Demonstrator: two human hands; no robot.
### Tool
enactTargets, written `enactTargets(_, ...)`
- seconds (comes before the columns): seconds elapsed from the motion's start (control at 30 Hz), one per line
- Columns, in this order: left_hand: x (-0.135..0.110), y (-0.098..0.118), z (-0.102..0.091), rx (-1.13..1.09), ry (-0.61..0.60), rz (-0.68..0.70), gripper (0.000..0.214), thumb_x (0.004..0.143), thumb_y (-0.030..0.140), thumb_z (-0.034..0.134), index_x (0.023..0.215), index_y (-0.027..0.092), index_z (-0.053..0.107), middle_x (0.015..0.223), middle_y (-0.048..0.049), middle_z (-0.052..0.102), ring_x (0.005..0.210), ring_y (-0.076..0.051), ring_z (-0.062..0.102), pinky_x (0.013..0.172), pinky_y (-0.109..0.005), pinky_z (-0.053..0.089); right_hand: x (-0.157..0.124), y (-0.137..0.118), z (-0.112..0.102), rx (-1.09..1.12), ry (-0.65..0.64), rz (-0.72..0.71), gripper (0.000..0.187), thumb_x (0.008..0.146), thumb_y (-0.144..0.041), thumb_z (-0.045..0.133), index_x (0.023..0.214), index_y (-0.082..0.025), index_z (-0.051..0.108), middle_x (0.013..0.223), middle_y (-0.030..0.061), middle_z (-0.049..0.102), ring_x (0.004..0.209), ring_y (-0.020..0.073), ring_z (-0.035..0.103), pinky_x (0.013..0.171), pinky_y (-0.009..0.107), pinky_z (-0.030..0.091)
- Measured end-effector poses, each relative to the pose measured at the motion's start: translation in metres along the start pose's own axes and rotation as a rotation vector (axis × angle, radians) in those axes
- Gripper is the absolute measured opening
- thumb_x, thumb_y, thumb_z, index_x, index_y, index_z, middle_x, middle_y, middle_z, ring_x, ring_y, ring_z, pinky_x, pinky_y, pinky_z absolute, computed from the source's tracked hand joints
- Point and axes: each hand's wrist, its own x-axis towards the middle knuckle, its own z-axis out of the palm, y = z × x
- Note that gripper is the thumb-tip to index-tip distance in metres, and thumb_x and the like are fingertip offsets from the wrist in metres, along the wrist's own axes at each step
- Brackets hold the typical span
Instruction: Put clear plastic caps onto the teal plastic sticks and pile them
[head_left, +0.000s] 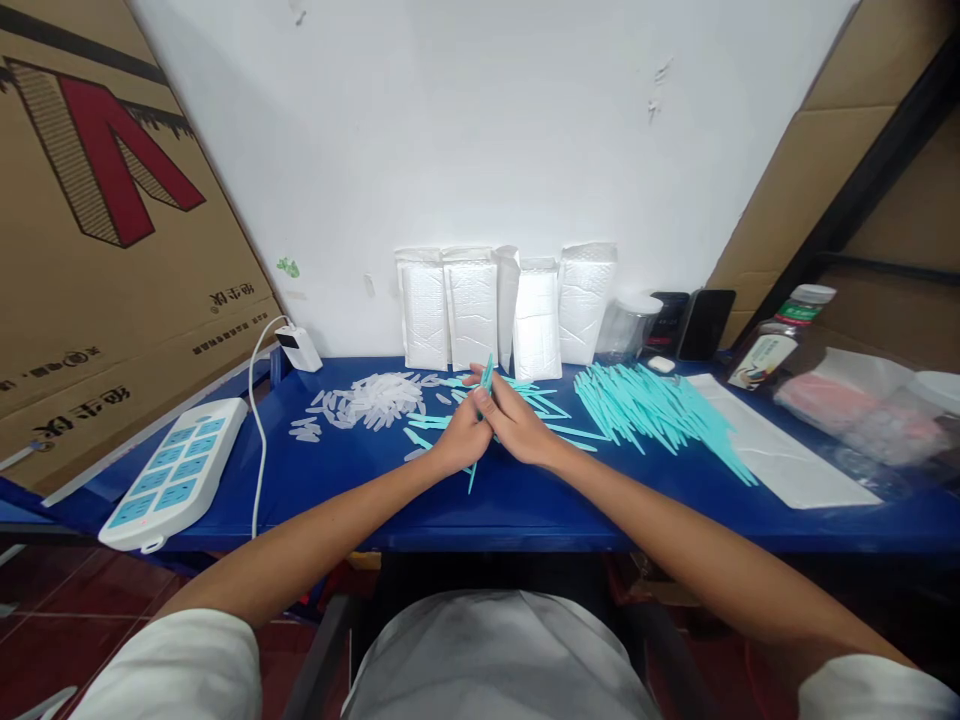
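Observation:
My left hand (463, 434) and my right hand (512, 418) meet over the middle of the blue table (360, 480). Both are closed together around a thin turquoise plastic stick (486, 378); its top pokes up above my fingers and its tip shows below my left hand. Loose turquoise sticks (555, 405) lie under and around my hands. A big pile of the same sticks (656, 410) fans out to the right. A heap of small clear plastic caps (367, 398) lies to the left.
White padded mailers (480, 305) lean against the wall. A white power strip (176, 470) and charger (298, 348) sit at left. A clear jar (628, 325), phones (690, 322), a bottle (780, 335), plastic bags (862, 405) and a white sheet (780, 455) are at right. Cardboard boxes (90, 230) flank the table.

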Motion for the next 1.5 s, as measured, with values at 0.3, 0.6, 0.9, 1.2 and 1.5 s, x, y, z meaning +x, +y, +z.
enactTargets(0.3, -0.001, 0.013, 0.000, -0.165, -0.032, -0.044, 0.037, 0.095, 0.051, 0.071, 0.086, 0.022, 0.050, 0.062, 0.0047, 0.053, 0.047, -0.012, 0.049, 0.049, -0.026, 0.044, 0.000, -0.009, -0.002, -0.046, 0.067, 0.024, 0.057, 0.096, -0.058, 0.069, 0.138, -0.021, 0.057, 0.130, 0.0134, 0.068, 0.121, 0.0293, 0.066, 0.110, 0.050, 0.050)
enactTargets(0.6, 0.000, 0.031, -0.002, -0.260, 0.189, 0.071, 0.048, 0.097, 0.057, 0.069, 0.076, 0.021, 0.044, 0.070, 0.0039, 0.046, 0.064, -0.011, 0.047, 0.061, -0.025, 0.045, -0.002, -0.011, -0.005, 0.103, -0.016, 0.011, 0.076, 0.094, -0.060, 0.071, 0.153, -0.022, 0.042, 0.142, 0.0149, 0.060, 0.130, 0.0291, 0.061, 0.107, 0.047, 0.054)
enactTargets(0.9, -0.006, 0.006, 0.002, -0.157, 0.121, -0.179, 0.046, 0.090, 0.053, 0.072, 0.069, 0.021, 0.046, 0.058, 0.0048, 0.041, 0.053, -0.011, 0.039, 0.051, -0.026, 0.035, -0.001, -0.007, -0.007, 0.073, -0.065, 0.031, 0.060, 0.086, -0.056, 0.080, 0.133, -0.021, 0.065, 0.127, 0.0103, 0.070, 0.116, 0.0271, 0.067, 0.105, 0.044, 0.053)
enactTargets(1.2, -0.008, -0.002, 0.001, -0.025, 0.015, -0.070, 0.019, 0.085, 0.031, 0.059, 0.071, 0.021, 0.050, 0.064, 0.0009, 0.051, 0.068, -0.018, 0.053, 0.062, -0.030, 0.046, 0.004, -0.004, -0.007, 0.166, -0.220, 0.158, 0.049, 0.093, -0.062, 0.068, 0.118, -0.022, 0.080, 0.118, 0.0085, 0.078, 0.113, 0.0295, 0.072, 0.107, 0.047, 0.052)
enactTargets(1.5, -0.007, 0.001, 0.003, -0.173, -0.100, -0.197, 0.013, 0.072, 0.020, 0.063, 0.082, 0.020, 0.055, 0.055, 0.0041, 0.057, 0.052, -0.016, 0.058, 0.056, -0.029, 0.048, -0.001, -0.009, -0.009, 0.218, -0.180, 0.281, 0.065, 0.099, -0.075, 0.047, 0.112, -0.019, 0.077, 0.065, 0.0001, 0.068, 0.045, 0.0160, 0.060, 0.044, 0.028, 0.049)
